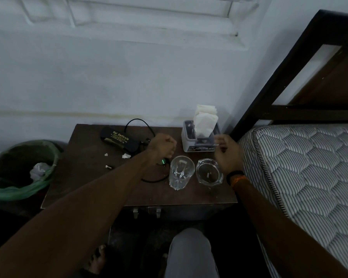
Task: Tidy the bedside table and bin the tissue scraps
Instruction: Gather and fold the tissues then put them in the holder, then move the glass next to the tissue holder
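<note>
**Two hands over a dim, cluttered desk**

Much is hard to read in the low light; the left forearm covers part of a black cable and a small green-lit object whose kind I cannot tell; whether the left hand encloses anything cannot be seen; the print on the tissue box is blurred.

The dark wooden desk stands against a pale wall, with a striped mattress and dark bed frame to its right and a green-lined bin to its left, crumpled white paper inside; on the desk lie a black spectacle case, two tissue scraps just beside it, a clear drinking glass and a glass ashtray side by side near the front.

The left hand's fingers are curled tight into a fist above the desk; the right hand hovers by the tissue box, fingers loosely bent, gripping nothing visible.
</note>
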Demonstrator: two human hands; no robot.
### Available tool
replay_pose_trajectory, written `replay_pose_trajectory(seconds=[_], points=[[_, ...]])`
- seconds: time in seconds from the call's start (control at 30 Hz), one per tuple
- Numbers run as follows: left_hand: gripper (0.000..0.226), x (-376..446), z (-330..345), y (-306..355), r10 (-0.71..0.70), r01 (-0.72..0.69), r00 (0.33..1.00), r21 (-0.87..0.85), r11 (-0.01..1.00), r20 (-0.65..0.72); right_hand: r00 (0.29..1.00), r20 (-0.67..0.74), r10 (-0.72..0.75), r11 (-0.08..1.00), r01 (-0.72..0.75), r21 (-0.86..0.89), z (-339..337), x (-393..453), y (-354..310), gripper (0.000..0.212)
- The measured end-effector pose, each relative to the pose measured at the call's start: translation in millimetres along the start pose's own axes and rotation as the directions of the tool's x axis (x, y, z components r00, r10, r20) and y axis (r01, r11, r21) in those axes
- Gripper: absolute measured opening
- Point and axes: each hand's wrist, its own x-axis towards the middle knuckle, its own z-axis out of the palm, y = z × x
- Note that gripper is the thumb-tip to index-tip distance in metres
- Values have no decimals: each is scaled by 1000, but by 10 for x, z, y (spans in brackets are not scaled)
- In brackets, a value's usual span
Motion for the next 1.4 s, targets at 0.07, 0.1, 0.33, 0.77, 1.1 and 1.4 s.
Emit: replay_pose_trajectory(seconds=[0.07,0.1,0.33,0.77,1.1,1.4], points=[[27,-141,-72,-123,2,-3,999,10,1000,47,979,183,-90,996,83,44,62,-236,-5,46],[24,-212,-97,-170,10,-11,998,22,1000,59,961,238,-140,990,130,57,89,-356,-8,54],[34,-631,-270,-466,241,-206,969,338,918,-63,869,485,-102,968,-25,248,238,-902,-228,113],[71,-1001,-185,-844,321,-310,944,515,800,70,970,176,170,918,-221,329,500,-1166,-633,77],[60,-860,108,-737,368,-369,923,519,771,109,986,68,155,941,-168,293,240,-981,-561,70],[75,-604,583,-666,378,-385,919,471,793,115,985,-33,168,970,-159,185,-212,-625,-176,73]])
